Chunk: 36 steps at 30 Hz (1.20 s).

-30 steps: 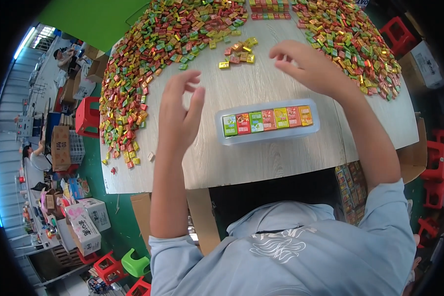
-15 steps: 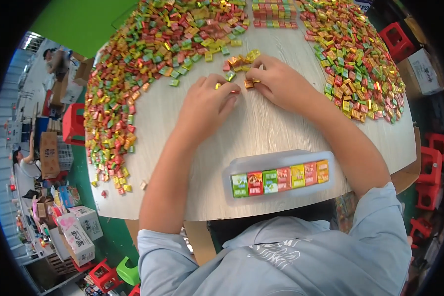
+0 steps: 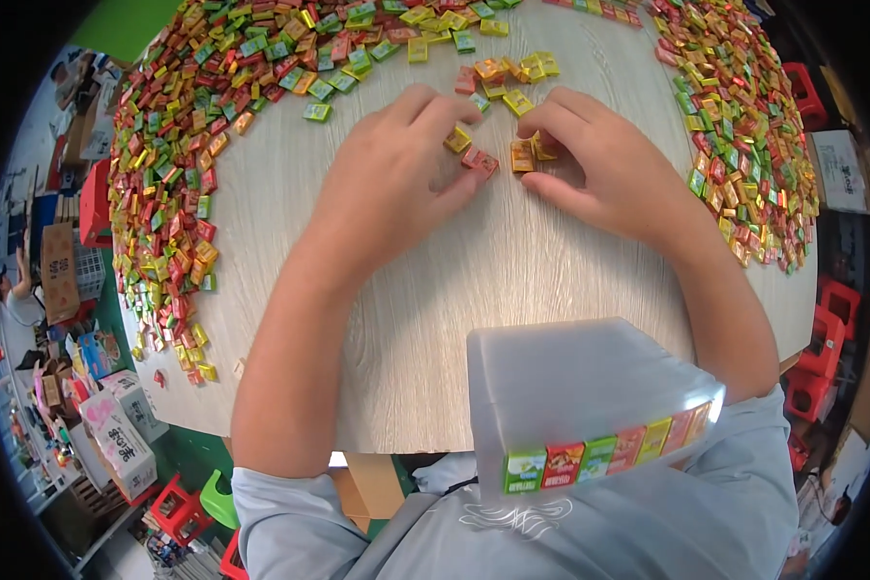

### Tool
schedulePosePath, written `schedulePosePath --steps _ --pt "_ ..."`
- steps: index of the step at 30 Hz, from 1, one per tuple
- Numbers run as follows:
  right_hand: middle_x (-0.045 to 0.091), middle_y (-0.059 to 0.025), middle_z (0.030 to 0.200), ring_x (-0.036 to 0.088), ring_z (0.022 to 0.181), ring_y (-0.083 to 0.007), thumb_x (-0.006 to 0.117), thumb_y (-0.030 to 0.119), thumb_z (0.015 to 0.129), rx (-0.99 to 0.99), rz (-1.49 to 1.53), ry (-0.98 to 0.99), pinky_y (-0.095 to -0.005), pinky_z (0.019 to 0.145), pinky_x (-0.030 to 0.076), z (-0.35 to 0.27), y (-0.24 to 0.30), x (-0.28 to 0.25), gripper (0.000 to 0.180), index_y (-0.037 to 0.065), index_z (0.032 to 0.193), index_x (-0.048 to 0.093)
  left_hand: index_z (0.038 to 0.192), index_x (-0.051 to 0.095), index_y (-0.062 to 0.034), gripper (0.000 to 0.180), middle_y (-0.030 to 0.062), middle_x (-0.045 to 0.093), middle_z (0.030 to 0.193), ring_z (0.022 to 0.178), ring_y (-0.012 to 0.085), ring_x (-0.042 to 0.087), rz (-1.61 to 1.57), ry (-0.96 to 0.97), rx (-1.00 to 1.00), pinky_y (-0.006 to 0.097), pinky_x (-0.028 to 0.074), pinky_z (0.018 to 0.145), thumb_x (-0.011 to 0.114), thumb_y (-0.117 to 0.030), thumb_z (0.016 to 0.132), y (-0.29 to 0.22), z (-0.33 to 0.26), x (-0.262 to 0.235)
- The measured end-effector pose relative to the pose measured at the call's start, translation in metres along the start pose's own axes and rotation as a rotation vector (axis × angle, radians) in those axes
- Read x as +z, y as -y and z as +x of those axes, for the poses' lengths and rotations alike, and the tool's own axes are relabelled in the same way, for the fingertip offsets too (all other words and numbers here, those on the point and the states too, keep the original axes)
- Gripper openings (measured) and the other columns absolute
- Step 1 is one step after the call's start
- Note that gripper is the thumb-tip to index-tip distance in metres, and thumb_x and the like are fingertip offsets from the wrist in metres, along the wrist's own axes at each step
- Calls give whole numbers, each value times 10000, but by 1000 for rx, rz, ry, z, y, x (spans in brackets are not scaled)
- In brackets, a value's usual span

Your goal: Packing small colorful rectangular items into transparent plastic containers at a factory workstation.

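Over the middle of the table, my left hand [image 3: 387, 174] has its thumb against a small red foil-wrapped packet [image 3: 480, 161], held at the fingertips. A yellow packet [image 3: 457, 140] lies under its index finger. My right hand [image 3: 604, 159] curves around an orange packet [image 3: 522, 156], its thumb and index finger apart. Another orange-yellow packet [image 3: 544, 148] is partly covered by the right fingers. Just beyond both hands is a loose cluster of yellow, orange and red packets [image 3: 498, 72]. Close to my body stands a translucent plastic container [image 3: 570, 372] with a row of coloured packets [image 3: 599, 454] along its near side.
Large heaps of small wrapped packets cover the table's left and far side [image 3: 193, 164] and its right side [image 3: 735, 126]. Red stools [image 3: 826, 329] and cardboard boxes [image 3: 116, 435] stand around the table. Another person [image 3: 19, 300] is at the far left.
My view has shifted, so the hands look larger and the container sits lower with more of its wall showing. My hands have moved slightly apart, exposing the red and orange packets.
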State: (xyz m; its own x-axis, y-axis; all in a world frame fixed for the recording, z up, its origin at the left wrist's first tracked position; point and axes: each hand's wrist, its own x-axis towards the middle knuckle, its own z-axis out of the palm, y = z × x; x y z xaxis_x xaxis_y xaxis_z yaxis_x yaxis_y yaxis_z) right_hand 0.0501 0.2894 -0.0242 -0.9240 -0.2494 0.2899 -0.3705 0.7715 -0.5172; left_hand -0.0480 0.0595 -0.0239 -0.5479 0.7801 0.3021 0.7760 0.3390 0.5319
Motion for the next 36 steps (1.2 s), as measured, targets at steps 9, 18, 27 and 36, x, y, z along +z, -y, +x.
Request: schedulePosePath --steps 9,18,27,36 --pt "590 -145 1122 650 986 -341 773 107 883 19 0 57 -397 863 551 1 -2 0 322 22 1155 623 1191 660 -67 384 84 575 937 791 219 596 63 -37 69 342 519 718 817 -111 844 15 -3 -1" --pt "627 -153 1095 642 1029 -363 738 104 891 -38 -12 1 -449 881 536 6 -2 9 264 35 1128 645 1253 641 -79 459 59 510 901 764 187 537 -123 42 -25 310 501 710 824 -54 832 5 -4 3" --pt "634 -161 1127 637 1080 -378 742 125 897 -96 -9 -15 -455 924 531 6 -1 16 343 25 1207 638 1249 652 -50 444 87 607 999 878 223 615 -87 57 55 335 530 769 836 -85 847 8 -1 9" --pt "614 -154 1201 650 1061 -343 751 72 906 -52 20 45 -408 922 550 6 0 11 401 56 1282 613 1147 692 -11 327 90 617 1007 868 220 618 -96 84 48 326 527 769 830 -84 859 9 0 6"
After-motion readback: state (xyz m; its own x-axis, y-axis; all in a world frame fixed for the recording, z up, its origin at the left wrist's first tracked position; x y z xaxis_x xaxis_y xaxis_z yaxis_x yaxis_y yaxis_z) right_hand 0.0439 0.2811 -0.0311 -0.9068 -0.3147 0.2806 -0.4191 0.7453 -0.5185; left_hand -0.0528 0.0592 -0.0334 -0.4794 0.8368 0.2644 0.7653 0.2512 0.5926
